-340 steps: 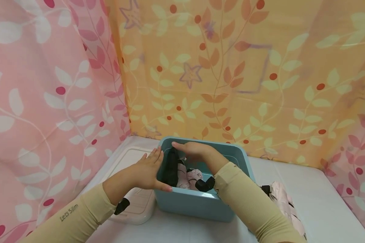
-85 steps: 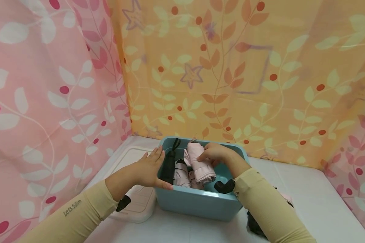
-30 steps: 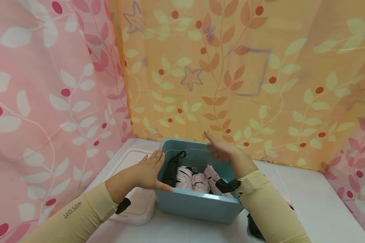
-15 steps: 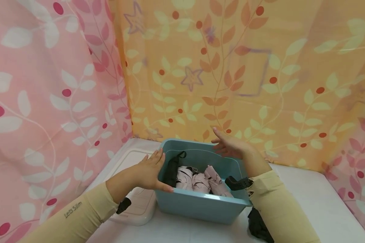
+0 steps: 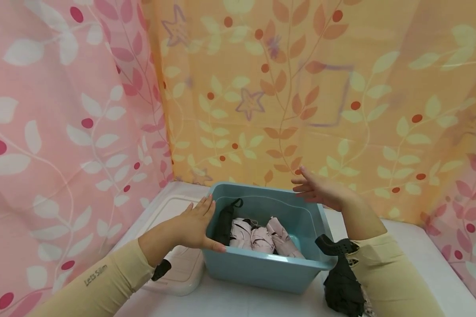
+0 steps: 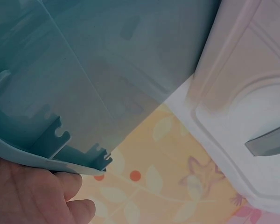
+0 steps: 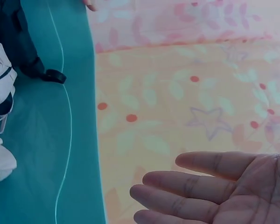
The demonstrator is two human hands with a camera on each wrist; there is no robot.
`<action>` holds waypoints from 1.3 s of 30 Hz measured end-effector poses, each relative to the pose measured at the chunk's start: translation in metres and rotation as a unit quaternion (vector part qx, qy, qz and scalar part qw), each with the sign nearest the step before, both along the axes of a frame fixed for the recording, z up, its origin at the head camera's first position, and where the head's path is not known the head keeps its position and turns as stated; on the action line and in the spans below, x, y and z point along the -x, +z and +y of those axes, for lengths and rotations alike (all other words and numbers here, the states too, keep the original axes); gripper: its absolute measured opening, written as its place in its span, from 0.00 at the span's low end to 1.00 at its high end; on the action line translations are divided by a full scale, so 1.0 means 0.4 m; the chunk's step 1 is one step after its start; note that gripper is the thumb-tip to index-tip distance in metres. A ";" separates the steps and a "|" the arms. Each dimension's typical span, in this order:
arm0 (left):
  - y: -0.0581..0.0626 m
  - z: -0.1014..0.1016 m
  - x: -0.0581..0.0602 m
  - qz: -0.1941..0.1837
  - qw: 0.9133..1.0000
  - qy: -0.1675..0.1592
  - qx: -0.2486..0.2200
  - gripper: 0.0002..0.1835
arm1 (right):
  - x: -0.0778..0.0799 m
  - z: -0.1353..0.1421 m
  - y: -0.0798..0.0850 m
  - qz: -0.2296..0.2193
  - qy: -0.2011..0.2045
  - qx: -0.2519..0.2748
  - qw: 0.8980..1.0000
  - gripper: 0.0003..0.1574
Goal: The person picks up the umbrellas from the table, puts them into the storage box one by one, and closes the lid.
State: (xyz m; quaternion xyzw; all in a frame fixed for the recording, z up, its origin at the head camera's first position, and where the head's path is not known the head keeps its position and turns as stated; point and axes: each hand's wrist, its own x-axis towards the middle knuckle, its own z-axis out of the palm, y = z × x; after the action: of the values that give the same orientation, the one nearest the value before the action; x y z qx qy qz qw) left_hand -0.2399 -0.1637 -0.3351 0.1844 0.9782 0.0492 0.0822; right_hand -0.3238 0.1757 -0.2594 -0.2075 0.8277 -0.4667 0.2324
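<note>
My left hand [image 5: 192,224] rests on the left rim of a blue plastic bin [image 5: 258,268], fingers straight and thumb over the front corner. In the left wrist view, its fingertips show at the bin's ribbed rim. My right hand [image 5: 321,189] hovers over the bin's back right corner, palm bare and fingers spread, holding nothing. Inside the bin, a black folded umbrella [image 5: 224,224] with a wrist loop lies along the left wall. Beside it are three pale pink folded umbrellas: one [image 5: 241,233] next to the black, another [image 5: 262,240] in the middle, and one [image 5: 283,237] lying slanted.
A white lid [image 5: 178,273] lies left of the bin, partly behind my left arm. Right of the bin, a black folded umbrella [image 5: 343,286] lies on the white table [image 5: 416,251], partly under my right sleeve. Patterned curtains [image 5: 258,88] stand behind and at the sides.
My right hand held a pale pink folded umbrella over the bin, let it go inside, then moved right past the rim. The left hand stayed at the left rim.
</note>
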 end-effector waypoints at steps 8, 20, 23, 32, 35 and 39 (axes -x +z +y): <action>0.004 -0.006 -0.002 -0.001 1.000 0.002 -0.005 0.70 | -0.041 0.045 0.015 0.018 0.002 -0.003 1.000 0.49; 0.001 -0.014 -0.001 0.004 1.000 0.004 -0.003 0.71 | -0.074 0.205 0.005 0.121 -0.060 -0.010 0.991 0.45; 0.002 -0.014 -0.002 0.007 1.000 0.006 -0.003 0.70 | -0.083 0.258 -0.014 0.114 -0.073 -0.014 0.991 0.44; 0.008 -0.004 -0.008 0.000 1.000 0.007 -0.005 0.70 | -0.117 0.444 -0.144 0.032 -0.116 -0.024 0.992 0.44; 0.007 0.000 -0.007 -0.003 1.000 0.005 -0.008 0.70 | -0.131 0.500 -0.192 0.002 -0.135 -0.045 0.990 0.44; 0.004 -0.002 0.000 0.002 1.000 0.007 0.000 0.70 | -0.145 0.543 -0.249 -0.024 -0.161 -0.067 0.984 0.45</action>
State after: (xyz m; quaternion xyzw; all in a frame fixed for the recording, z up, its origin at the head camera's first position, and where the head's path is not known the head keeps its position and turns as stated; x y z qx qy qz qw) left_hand -0.2399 -0.1643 -0.3335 0.1775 0.9797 0.0494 0.0794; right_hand -0.2658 0.3930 -0.3590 -0.0442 0.8739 -0.4464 0.1874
